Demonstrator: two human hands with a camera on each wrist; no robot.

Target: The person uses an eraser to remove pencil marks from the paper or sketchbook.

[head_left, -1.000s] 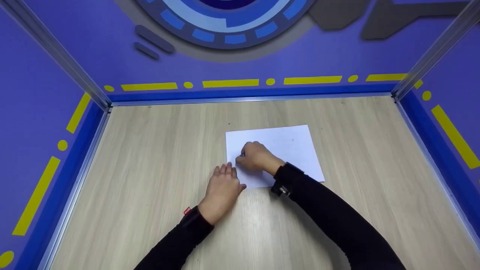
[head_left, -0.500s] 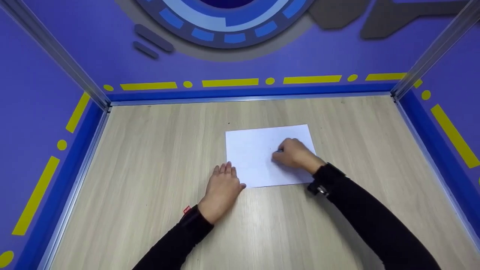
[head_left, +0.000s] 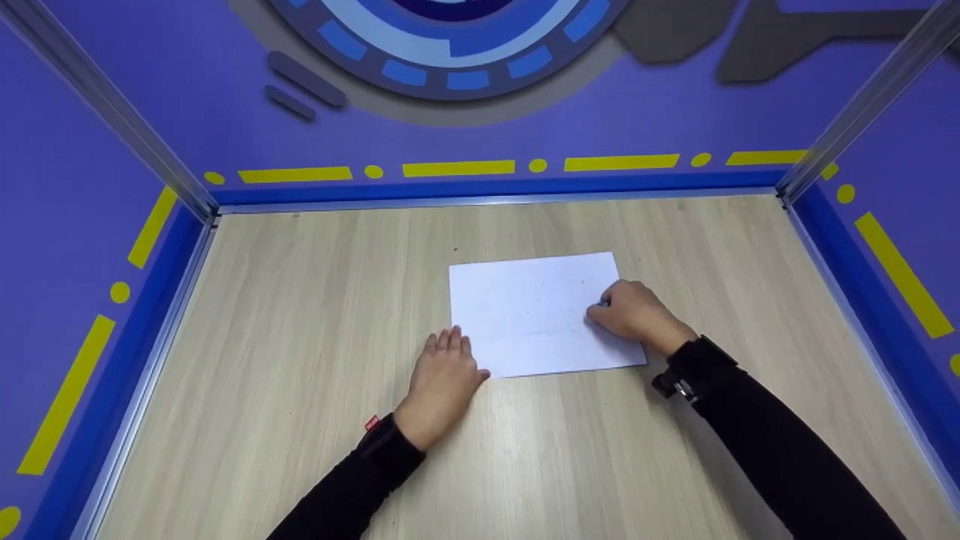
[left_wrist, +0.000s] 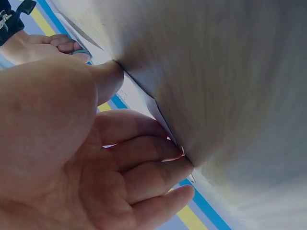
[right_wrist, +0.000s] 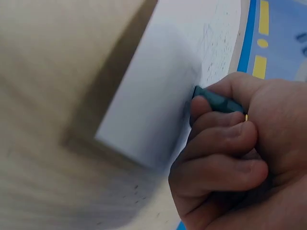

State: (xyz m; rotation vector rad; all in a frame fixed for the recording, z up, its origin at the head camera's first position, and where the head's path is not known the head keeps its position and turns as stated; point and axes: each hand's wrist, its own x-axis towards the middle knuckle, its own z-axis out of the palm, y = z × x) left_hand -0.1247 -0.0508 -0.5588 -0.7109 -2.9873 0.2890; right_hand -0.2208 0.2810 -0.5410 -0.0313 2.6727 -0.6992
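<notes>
A white sheet of paper lies on the wooden table, bearing faint grey marks and small dark specks. My right hand is over its right side, fingers curled and thumb pinching a small dark green eraser. The eraser's tip meets the paper in the right wrist view, where the near corner of the sheet lifts off the table. Over at the lower left corner, my left hand rests with extended fingers and spread thumb at the paper's edge.
The wooden table is bounded by a blue-purple back wall and side walls with yellow markings and metal edging. Dark crumbs are scattered beside the paper's right edge. Both forearms wear black sleeves.
My right hand has slid with the eraser from the paper's left part across to its right side. The left hand has stayed at the lower left corner.
</notes>
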